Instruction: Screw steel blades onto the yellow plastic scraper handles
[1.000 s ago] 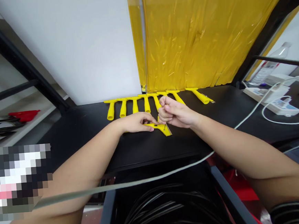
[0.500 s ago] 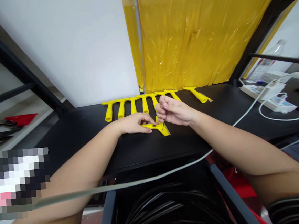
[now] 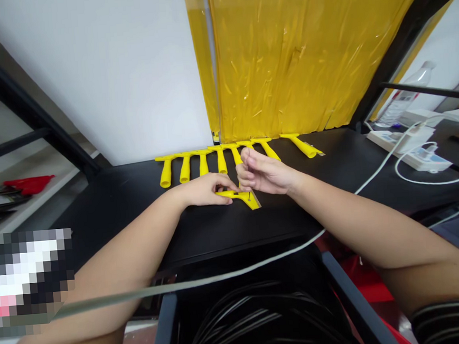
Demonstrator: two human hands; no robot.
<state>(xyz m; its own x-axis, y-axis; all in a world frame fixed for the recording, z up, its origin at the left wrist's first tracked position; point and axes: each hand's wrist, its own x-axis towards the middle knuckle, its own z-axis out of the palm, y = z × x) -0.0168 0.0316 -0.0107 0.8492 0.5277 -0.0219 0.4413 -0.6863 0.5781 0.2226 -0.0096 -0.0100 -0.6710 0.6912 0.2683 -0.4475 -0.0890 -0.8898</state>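
Note:
On the black table lies a yellow scraper [image 3: 251, 200] with a metal blade along its wide end. My left hand [image 3: 205, 189] is closed round its handle and presses it to the tabletop. Above the scraper head, my right hand [image 3: 263, 173] pinches a thin screwdriver [image 3: 249, 196] that stands upright. Only its dark shaft shows, with the tip down on the scraper head; my fingers hide the rest. Just behind my hands, several more yellow scrapers [image 3: 185, 169] lie in a row, handles towards me.
A white panel [image 3: 127, 79] and a yellow-wrapped panel [image 3: 284, 56] rise behind the table [image 3: 218, 231]. Power strips [image 3: 427, 159] and a plastic bottle [image 3: 406, 94] stand at the right. A pale cable [image 3: 237, 272] crosses in front of me, over my lap.
My right hand's fingers have turned slightly about the screwdriver, and the hand sits a little lower over the scraper. My left hand keeps its hold. The view has shifted very slightly.

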